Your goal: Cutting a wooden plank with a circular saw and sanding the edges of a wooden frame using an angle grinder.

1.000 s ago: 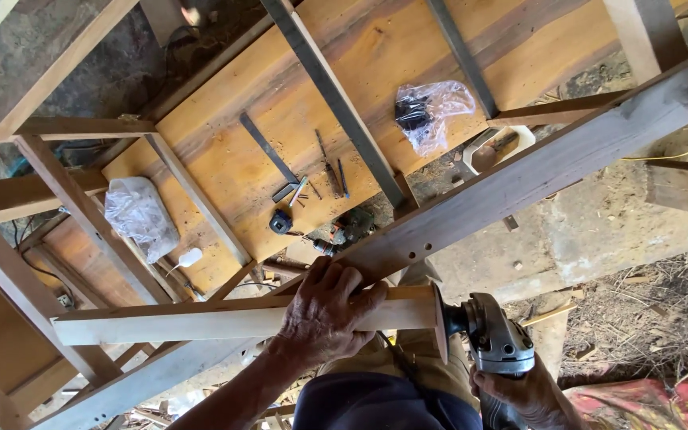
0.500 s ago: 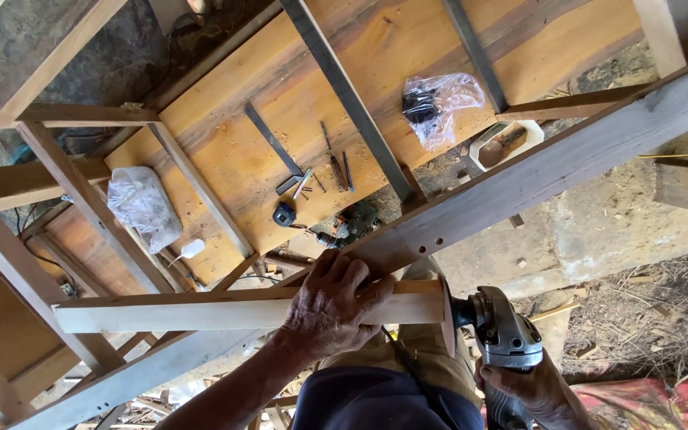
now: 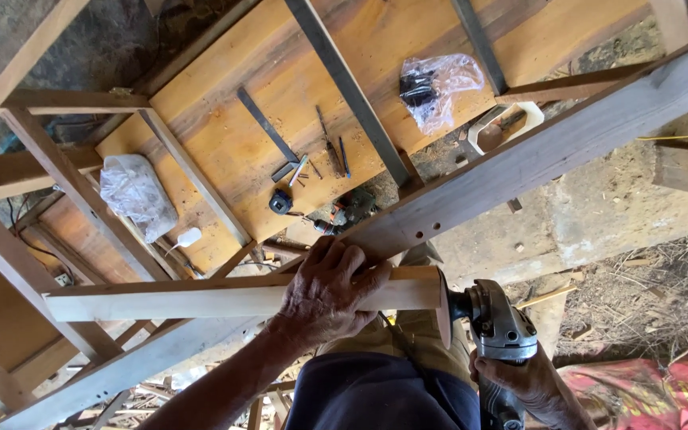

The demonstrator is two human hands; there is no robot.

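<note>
Wooden boards form the tabletop (image 3: 224, 151) at 12 o'clock, crossed by a long grey beam (image 3: 551, 151) running from 8 to 2 o'clock and dark metal bars above it. Loose on the tabletop lie a flat metal square (image 3: 268, 137), a black tape measure (image 3: 281, 202) and a few thin bits. One clear plastic bag (image 3: 439, 87) at 1 o'clock holds dark parts; what fills the white bag (image 3: 135, 195) at 10 o'clock cannot be told. At centre a pale wooden bar (image 3: 201, 299) lies level, clamped under the left hand (image 3: 328, 291) near its right end. That end touches the disc of an angle grinder (image 3: 499, 326) at 4 o'clock, gripped by the right hand (image 3: 523, 382).
</note>
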